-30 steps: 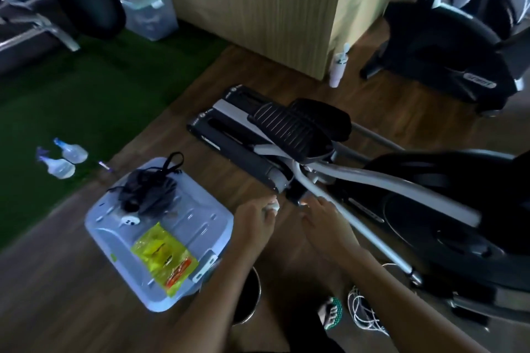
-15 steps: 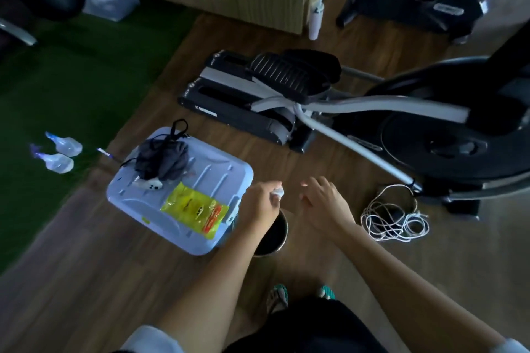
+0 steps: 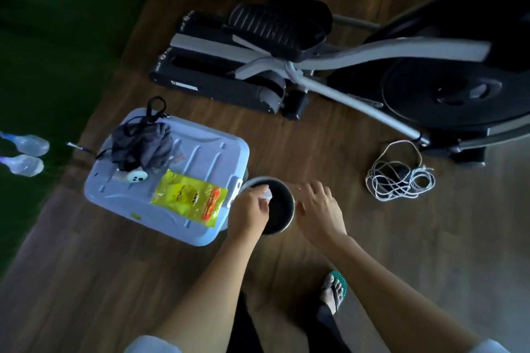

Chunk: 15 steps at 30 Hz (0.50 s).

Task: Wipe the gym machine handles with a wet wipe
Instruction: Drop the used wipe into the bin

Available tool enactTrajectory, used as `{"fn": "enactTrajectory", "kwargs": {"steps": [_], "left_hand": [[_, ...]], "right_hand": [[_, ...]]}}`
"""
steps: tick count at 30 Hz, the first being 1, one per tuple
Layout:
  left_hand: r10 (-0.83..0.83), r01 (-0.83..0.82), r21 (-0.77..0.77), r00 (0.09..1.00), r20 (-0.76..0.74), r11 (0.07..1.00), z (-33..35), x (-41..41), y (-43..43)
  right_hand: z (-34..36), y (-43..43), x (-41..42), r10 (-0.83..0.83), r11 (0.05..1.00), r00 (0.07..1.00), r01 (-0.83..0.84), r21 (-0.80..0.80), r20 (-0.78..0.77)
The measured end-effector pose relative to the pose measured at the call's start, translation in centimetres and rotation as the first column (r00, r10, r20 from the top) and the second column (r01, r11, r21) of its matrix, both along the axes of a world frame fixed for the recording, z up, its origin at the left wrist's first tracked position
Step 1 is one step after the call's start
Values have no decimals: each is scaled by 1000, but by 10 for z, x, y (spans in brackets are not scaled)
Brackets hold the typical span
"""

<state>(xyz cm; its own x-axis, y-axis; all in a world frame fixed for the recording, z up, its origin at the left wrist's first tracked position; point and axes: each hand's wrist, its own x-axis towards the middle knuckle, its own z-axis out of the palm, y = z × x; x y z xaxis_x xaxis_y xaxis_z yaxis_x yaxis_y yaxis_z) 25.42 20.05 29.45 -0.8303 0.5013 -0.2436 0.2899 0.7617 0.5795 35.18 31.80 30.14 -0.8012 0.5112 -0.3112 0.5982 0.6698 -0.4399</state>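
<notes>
We pinch the crumpled wet wipe [image 3: 266, 193] in our left hand [image 3: 251, 209] directly above the metal bin [image 3: 289, 219]; release it centrally while our right hand [image 3: 319, 206], empty with fingers spread, hovers beside the rim.

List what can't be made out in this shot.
Head view only:
- Inside of the metal bin: dark, partly covered by the left hand.
- White wipe: mostly hidden in that hand's fingers.
- Elliptical machine handles: cut off by the top edge.
- Yellow packet print: too small.
</notes>
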Motion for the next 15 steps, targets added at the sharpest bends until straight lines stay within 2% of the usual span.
{"fn": "enactTrajectory", "kwargs": {"steps": [4,11,15], "left_hand": [[-55,55,18,998,19,998,-51,-24,-8],[-251,251,-20,968,3,968,-165,-55,-24],[-303,304,-72,953,22,950,-215,-66,-33]], "right_hand": [[-45,-20,-21,-95,996,995,94,6,30],[-143,-62,-51,-261,965,963,262,0,63],[-191,-77,-56,-298,954,949,301,-7,104]]}}
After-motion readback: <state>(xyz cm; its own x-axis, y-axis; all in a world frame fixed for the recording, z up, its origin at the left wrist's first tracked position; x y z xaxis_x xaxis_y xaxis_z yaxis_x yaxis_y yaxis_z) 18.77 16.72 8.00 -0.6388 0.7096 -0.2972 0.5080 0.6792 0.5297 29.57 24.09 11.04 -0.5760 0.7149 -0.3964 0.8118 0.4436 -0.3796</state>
